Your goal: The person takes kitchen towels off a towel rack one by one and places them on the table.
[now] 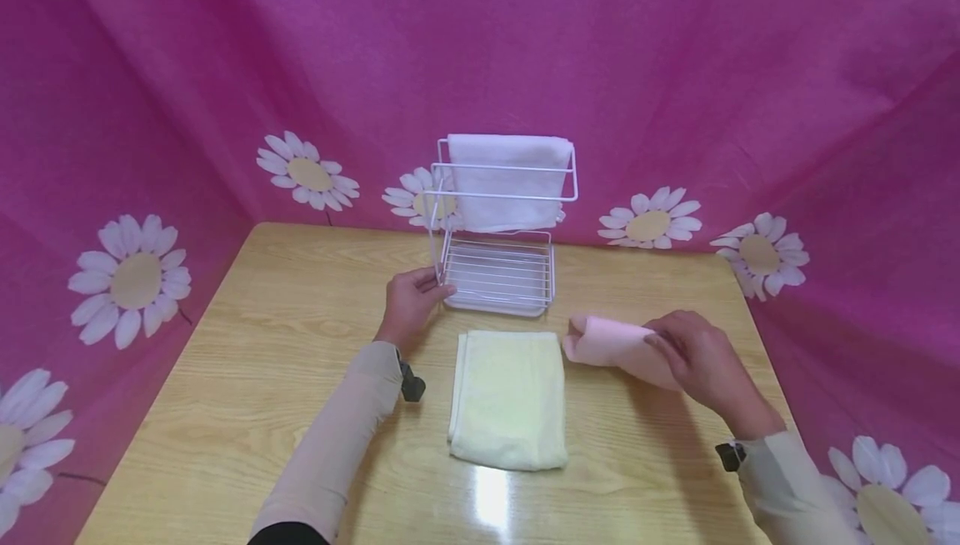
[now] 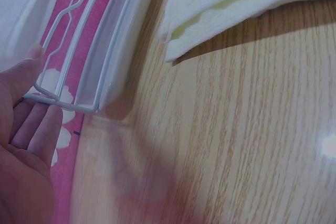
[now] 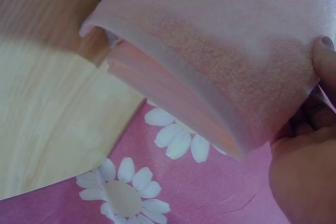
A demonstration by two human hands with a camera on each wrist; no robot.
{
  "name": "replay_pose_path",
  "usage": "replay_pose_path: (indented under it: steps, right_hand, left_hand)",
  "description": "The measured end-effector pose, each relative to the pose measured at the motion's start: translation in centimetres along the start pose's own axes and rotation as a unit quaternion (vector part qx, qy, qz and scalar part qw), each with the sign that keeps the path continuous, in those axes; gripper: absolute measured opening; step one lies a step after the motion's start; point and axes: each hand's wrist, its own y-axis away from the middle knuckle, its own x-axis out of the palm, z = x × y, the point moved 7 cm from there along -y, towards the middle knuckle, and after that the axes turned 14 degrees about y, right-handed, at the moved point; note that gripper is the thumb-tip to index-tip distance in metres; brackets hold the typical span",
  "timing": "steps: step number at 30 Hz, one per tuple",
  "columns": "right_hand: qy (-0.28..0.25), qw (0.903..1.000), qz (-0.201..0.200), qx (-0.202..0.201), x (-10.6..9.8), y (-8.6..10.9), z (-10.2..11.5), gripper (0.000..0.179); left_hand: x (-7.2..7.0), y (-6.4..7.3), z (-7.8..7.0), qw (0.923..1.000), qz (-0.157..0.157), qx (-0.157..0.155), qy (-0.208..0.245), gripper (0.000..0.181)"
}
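A white wire rack (image 1: pixel 495 309) with a tray base stands at the back of the table. My left hand (image 1: pixel 408 305) grips its lower left side; the left wrist view shows the thumb and fingers around the wire frame (image 2: pixel 63 103). Over the rack's upper bars hangs a folded white towel (image 1: pixel 510 213). To the right, my right hand (image 1: pixel 693 357) pinches a folded pink towel (image 1: pixel 618 345) by its edge, lifted off the table. In the right wrist view the pink towel (image 3: pixel 220 35) sags open between its layers. A folded pale yellow towel (image 1: pixel 510 399) lies flat before the rack.
The wooden table (image 1: pixel 300 345) holds the rack and towels. Pink cloth (image 1: pixel 675 45) printed with white daisies hangs behind and at both sides. A bright light reflection shows near the table's front.
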Motion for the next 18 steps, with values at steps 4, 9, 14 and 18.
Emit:
replay_pose_path:
  steps: [4,9,14,18]
  right_hand:
    - [-0.002,1.0,0.005,0.007,0.4,0.7,0.2,0.01]
    - [-0.004,0.9998,0.013,0.011,0.8,1.3,0.5,0.01]
    - [-0.006,0.9994,0.028,0.016,1.3,2.1,0.7,0.009]
    - [-0.002,0.9997,0.021,0.008,1.6,2.8,0.7,0.011]
  left_hand:
    - [0.0,0.0,0.1,1.0,-0.003,0.001,-0.002,0.04]
    - [-0.1,0.0,0.1,1.0,-0.004,0.0,-0.001,0.04]
    - [0.0,0.0,0.1,1.0,-0.002,0.002,0.005,0.04]
    - [0.0,0.0,0.2,1.0,-0.002,0.003,0.003,0.04]
